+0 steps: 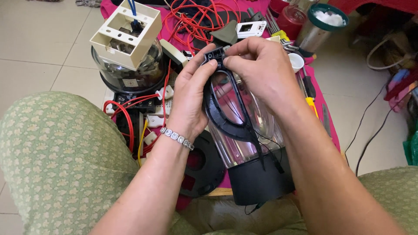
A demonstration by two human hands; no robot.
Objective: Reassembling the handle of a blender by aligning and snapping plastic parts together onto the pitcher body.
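The person sits with green flowered knees (pixel 56 156) on both sides. Between them stands a clear jar with a black base (pixel 257 174), tipped toward the far side. Inside the jar I can see thin black wires (pixel 266 150). A black handle frame (pixel 226 117) runs up the side of the jar.

The left hand (pixel 189 98) wraps around the left edge of the frame, with its fingers pressed shut on it. A shiny bracelet (pixel 176 137) sits on that wrist. The right hand (pixel 261 69) comes over the top of the jar. Its finger and thumb pinch a small black part (pixel 216 53) at the top of the frame, so the part lies right at the fingertips of both hands.

Just behind is a pink cloth (pixel 324 109), crowded with things. To the left sits a round glass dome (pixel 130 72) with a cream plastic box (pixel 126 32) on it. Red wires (pixel 191 19) curl farther back. At the far right stands a metal cup with a green rim (pixel 320 28), with white stuff in it. Bare tile floor (pixel 39 48) lies open on the left.
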